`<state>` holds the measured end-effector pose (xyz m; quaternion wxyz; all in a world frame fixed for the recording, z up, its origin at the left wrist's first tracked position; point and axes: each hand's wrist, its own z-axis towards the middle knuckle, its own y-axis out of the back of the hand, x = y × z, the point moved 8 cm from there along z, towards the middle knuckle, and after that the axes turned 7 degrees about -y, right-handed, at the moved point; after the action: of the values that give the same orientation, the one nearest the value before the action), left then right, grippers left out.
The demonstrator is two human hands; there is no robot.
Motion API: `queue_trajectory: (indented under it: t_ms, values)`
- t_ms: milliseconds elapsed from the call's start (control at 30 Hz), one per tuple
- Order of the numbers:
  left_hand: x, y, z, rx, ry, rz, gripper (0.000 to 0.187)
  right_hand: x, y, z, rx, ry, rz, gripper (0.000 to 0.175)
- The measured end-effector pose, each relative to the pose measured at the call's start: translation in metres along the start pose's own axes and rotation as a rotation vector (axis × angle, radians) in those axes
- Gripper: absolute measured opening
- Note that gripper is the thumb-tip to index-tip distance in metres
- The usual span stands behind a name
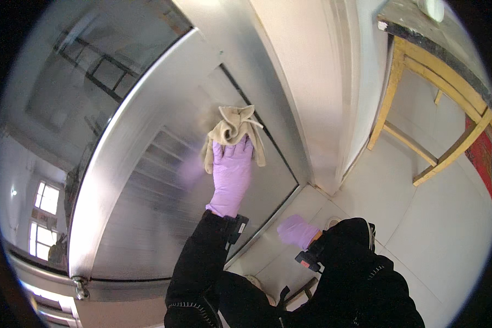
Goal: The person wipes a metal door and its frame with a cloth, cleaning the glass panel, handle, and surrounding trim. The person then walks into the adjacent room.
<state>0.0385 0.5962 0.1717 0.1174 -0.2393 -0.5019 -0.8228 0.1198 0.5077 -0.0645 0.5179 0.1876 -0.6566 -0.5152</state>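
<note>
My left hand, in a thin purple glove, grips a bunched beige cloth. The cloth is pressed against a brushed-metal door panel, close to a dark vertical seam. Louvred slots and a blurred reflection of the glove show in the metal left of the hand. My right hand, gloved in the same purple, hangs low over the floor, apart from the panel. Its fingers look curled in, with nothing visible in them.
A dark glass pane with reflections borders the panel at left. A metal hinge or knob sits at lower left. A pale wall edge rises right of the panel. Beyond stands a yellow wooden-framed table on the tiled floor.
</note>
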Motion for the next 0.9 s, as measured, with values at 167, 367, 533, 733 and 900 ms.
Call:
queue_trajectory:
  t_ms: [167, 367, 533, 733, 900]
  values:
    - [-0.021, -0.039, 0.007, 0.095, 0.054, -0.017, 0.045, 0.000, -0.002, -0.008, -0.053, 0.014, -0.074, 0.010]
    - [-0.029, -0.081, -0.003, 0.187, 0.085, 0.014, 0.049, 0.001, 0.006, -0.015, -0.103, -0.022, 0.318, 0.009]
    - [-0.048, -0.120, -0.012, 0.282, 0.087, -0.045, 0.055, 0.016, -0.005, -0.018, -0.022, 0.066, 0.104, 0.010]
    - [-0.091, -0.170, -0.047, 0.319, -0.082, -0.063, 0.052, 0.018, -0.028, -0.021, 0.132, 0.007, -0.041, 0.010]
    - [-0.123, -0.224, -0.077, 0.468, -0.161, -0.171, 0.057, 0.035, -0.025, -0.025, 0.032, 0.073, -0.062, 0.009]
